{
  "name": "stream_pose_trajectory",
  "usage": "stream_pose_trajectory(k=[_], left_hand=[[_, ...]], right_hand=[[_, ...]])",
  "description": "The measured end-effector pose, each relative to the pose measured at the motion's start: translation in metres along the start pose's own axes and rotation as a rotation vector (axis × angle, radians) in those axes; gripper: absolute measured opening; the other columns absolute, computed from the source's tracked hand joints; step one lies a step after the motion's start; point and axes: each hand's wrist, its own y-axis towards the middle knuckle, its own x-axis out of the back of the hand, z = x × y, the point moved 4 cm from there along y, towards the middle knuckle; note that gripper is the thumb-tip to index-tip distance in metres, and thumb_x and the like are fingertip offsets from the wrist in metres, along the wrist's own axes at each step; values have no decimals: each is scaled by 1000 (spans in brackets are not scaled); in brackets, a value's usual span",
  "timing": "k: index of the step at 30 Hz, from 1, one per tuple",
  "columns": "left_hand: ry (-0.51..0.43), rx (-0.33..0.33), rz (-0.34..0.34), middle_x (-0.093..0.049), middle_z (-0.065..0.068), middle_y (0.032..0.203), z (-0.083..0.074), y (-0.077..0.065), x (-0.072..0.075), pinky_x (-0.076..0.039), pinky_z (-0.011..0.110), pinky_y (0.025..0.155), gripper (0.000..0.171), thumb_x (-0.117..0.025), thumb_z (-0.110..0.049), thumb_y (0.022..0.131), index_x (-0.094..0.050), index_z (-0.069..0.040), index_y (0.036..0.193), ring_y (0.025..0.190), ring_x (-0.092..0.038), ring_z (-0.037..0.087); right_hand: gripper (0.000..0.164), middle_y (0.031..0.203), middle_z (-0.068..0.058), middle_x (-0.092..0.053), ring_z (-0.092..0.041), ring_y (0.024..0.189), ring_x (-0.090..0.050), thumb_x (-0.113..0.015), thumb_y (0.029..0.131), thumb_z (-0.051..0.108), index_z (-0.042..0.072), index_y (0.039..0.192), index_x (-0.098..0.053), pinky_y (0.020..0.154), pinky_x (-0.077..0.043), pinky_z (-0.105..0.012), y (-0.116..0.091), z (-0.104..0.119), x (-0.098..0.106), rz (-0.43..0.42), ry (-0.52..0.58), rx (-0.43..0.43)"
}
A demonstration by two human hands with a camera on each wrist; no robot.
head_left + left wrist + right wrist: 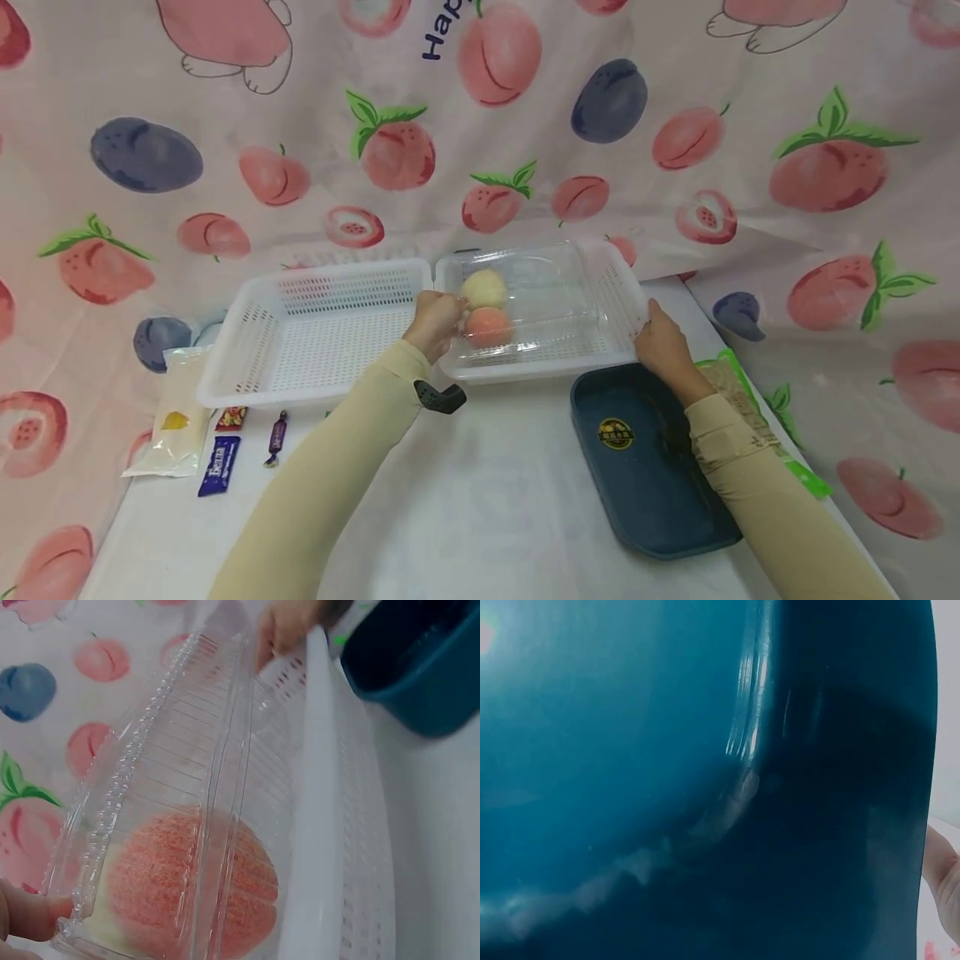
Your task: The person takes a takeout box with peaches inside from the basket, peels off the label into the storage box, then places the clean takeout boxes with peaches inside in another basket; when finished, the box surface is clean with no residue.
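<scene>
A clear plastic container (555,283) sits tilted in the right-hand white basket (525,368). Through its plastic show a pale yellow peach (484,288) and a pink peach (488,327); the pink one looms large in the left wrist view. My left hand (437,322) pinches the container's left edge, its thumb at the corner. At the basket's right end, my right hand (664,340) grips the rim, some fingers hidden. The right wrist view is mostly filled by a dark blue tray (630,750), with part of the hand (943,881) at its edge.
Left stands a second white perforated basket (225,350). By it lie a bag of pale grains (176,417), a blue wrapped bar (219,467), a red packet (231,418) and a purple candy (277,439). The blue tray (637,492) and a green-edged bag (731,383) are right.
</scene>
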Motion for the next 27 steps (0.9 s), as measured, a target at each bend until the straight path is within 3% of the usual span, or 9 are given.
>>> stream_pose_trajectory(k=[4, 7, 9, 11, 13, 17, 20, 27], left_hand=[[18, 1, -22, -42, 25, 154, 8, 13, -6, -51, 43, 110, 54, -55, -3, 103, -36, 14, 150, 135, -47, 33], [71, 14, -52, -48, 21, 146, 15, 22, -11, -55, 32, 88, 50, -56, -2, 101, -42, 12, 146, 114, -52, 26], [141, 26, -70, -52, 19, 137, 19, 27, -15, -51, 27, 72, 46, -57, -3, 101, -45, 11, 143, 98, -52, 22], [225, 41, -79, -54, 17, 129, 23, 30, -18, -47, 26, 66, 43, -57, -6, 102, -48, 9, 141, 90, -51, 21], [302, 51, -81, -56, 17, 124, 25, 31, -21, -48, 29, 68, 41, -56, -9, 102, -49, 8, 139, 90, -53, 23], [384, 85, -70, -54, 16, 130, 27, 31, -23, -51, 38, 94, 50, -52, -13, 103, -41, 5, 148, 112, -53, 29], [420, 92, -70, -52, 17, 135, 29, 32, -25, -48, 43, 106, 53, -50, -11, 102, -37, 4, 151, 118, -50, 31], [497, 69, -98, -57, 20, 129, 33, 37, -30, -50, 40, 97, 49, -51, -6, 99, -44, 7, 145, 110, -53, 31]], right_hand=[[57, 158, -40, -32, -55, 143, -41, -25, 108, 5, -11, 161, -12, 118, -35, -67, 0, -2, 0, -4, -10, -3], [57, 160, -39, -30, -55, 145, -39, -25, 108, 5, -10, 162, -11, 120, -33, -67, 1, -3, -1, 0, -8, -14], [57, 161, -38, -28, -55, 146, -37, -24, 109, 6, -10, 162, -10, 120, -32, -67, 1, -3, -1, 7, 0, -19], [57, 162, -37, -28, -54, 147, -36, -24, 110, 7, -9, 163, -10, 121, -31, -67, 1, -2, -2, 8, 5, -20], [57, 162, -37, -27, -54, 147, -36, -24, 110, 7, -9, 163, -9, 121, -31, -67, 1, -1, -1, 6, 5, -18], [57, 162, -38, -27, -55, 147, -35, -24, 110, 6, -9, 163, -9, 120, -31, -67, 0, -1, 0, 10, 1, -24], [57, 163, -38, -25, -55, 148, -34, -24, 110, 6, -9, 163, -8, 121, -30, -67, -1, 0, 1, 22, 6, -33], [57, 161, -39, -28, -56, 146, -37, -23, 109, 6, -11, 162, -10, 120, -32, -68, 0, 0, 0, 10, -5, -9]])
